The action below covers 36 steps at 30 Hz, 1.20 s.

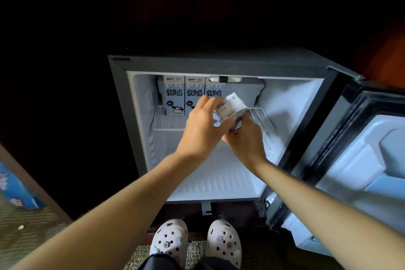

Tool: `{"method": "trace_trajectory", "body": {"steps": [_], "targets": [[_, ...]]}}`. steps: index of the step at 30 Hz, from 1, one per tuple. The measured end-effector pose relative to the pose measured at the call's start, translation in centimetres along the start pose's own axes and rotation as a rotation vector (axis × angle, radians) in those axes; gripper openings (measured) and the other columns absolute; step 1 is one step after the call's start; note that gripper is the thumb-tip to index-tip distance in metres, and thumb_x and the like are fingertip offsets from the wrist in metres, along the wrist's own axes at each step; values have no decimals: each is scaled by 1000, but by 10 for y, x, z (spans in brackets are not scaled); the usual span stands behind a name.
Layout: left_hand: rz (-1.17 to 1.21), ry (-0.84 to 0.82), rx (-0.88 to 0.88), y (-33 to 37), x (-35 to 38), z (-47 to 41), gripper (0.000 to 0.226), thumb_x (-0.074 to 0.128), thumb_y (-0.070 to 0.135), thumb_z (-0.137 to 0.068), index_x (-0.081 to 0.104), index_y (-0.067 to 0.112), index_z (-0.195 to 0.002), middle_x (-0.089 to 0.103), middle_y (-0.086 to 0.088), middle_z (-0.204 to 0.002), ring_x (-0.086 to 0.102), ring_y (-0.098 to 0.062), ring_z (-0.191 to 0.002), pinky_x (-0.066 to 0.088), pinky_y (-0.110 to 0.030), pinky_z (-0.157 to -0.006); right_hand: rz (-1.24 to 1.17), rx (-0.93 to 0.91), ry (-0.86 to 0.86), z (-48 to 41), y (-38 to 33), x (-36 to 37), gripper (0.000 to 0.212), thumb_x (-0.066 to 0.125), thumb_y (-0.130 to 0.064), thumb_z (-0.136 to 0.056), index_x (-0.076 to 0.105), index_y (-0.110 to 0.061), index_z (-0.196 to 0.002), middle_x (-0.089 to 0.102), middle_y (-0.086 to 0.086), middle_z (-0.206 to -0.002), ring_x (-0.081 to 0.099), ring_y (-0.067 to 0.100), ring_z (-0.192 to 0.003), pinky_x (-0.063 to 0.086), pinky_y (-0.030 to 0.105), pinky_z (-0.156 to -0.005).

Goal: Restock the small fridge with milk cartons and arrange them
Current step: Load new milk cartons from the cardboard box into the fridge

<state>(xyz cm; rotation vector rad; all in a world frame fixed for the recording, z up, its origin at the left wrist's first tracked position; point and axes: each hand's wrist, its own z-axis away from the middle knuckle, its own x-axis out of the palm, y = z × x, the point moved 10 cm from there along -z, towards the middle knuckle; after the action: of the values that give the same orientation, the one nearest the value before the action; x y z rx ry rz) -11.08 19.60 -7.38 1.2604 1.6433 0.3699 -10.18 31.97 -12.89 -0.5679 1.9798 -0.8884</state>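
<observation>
wire shelf (166, 121) | three milk cartons (173, 96) upright (left side, touching)

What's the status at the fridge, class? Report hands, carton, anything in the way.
Left hand and right hand both gripping tilted carton. Three cartons upright at rear of wire shelf. Space to their right open, door swung wide.

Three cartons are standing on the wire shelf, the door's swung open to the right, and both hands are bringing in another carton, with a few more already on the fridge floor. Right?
Not quite. The head view shows the fridge floor bare. The rest holds: three standing cartons on the wire shelf, door open to the right, left hand and right hand holding the tilted carton.
</observation>
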Motion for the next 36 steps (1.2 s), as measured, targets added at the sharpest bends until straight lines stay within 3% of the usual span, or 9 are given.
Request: {"method": "trace_trajectory", "body": {"steps": [2, 5, 7, 13, 16, 23, 26, 32, 36], "targets": [[-39, -87, -32, -11, 14, -5, 36, 67, 17, -82, 61, 7, -116, 61, -13, -109, 59, -26, -103, 50, -39, -91, 36, 1, 73, -9, 6, -11, 36, 72, -14, -76, 56, -5, -107, 71, 8, -93, 64, 19, -76, 39, 5, -50], [-180, -164, -113, -38, 29, -9, 11, 57, 7, -82, 60, -3, -85, 63, -21, -87, 59, -32, -86, 48, -39, -78, 30, 89, 209, -24, 25, -25, 41, 75, -14, -74, 56, 5, -104, 68, 21, -100, 64, 29, -89, 33, 15, -52], [-205, -180, -184, -54, 34, -12, 16, 43, 0, -83, 56, 3, -75, 57, -18, -77, 50, -27, -73, 40, -32, -65, 20, 187, 225, -37, 39, -24, 42, 75, -17, -74, 55, 6, -103, 67, 21, -101, 63, 31, -93, 29, 18, -54], [-109, -235, -370, -75, 49, -36, 38, 33, -1, -95, 62, 5, -118, 64, -12, -113, 60, -25, -102, 46, -26, -83, 102, 236, 117, -68, 47, -3, 55, 73, -32, -76, 51, 3, -112, 67, 19, -103, 64, 31, -92, 37, 26, -61], [-84, -292, -471, -91, 59, -43, 34, 35, -1, -94, 62, -3, -116, 58, -13, -100, 54, -24, -92, 46, -32, -85, 111, 214, 85, -73, 50, 4, 61, 73, -33, -76, 46, 3, -117, 66, 20, -103, 63, 30, -89, 40, 29, -60], [101, -206, -582, -114, 66, -50, 36, 32, -3, -95, 61, 2, -117, 62, -19, -118, 59, -29, -102, 49, -36, -97, 69, 179, -14, -74, 64, 18, 54, 81, -33, -68, 52, 2, -98, 70, 17, -94, 68, 32, -83, 57, 45, -70], [152, -172, -613, -121, 67, -52, 38, 32, -5, -95, 62, 3, -116, 62, -17, -122, 58, -32, -113, 45, -39, -103, -5, 208, -27, -74, 72, 20, 32, 77, -18, -74, 48, -6, -80, 65, 8, -78, 68, 33, -78, 57, 49, -71], [159, -132, -620, -125, 66, -53, 38, 33, -6, -93, 64, 5, -110, 62, -16, -122, 57, -29, -115, 44, -38, -105, 74, 221, 46, -80, 74, 23, 32, 60, -14, -89, 36, -17, -68, 53, -6, -60, 59, 16, -47, 39, 16, -40], [175, -104, -634, -127, 68, -52, 39, 31, -7, -93, 64, 5, -111, 62, -15, -122, 57, -29, -115, 44, -37, -104, 97, 226, 61, -80, 73, 24, 21, 62, -20, -88, 43, -11, -85, 62, 8, -78, 57, 17, -48, 44, 20, -45]]}}
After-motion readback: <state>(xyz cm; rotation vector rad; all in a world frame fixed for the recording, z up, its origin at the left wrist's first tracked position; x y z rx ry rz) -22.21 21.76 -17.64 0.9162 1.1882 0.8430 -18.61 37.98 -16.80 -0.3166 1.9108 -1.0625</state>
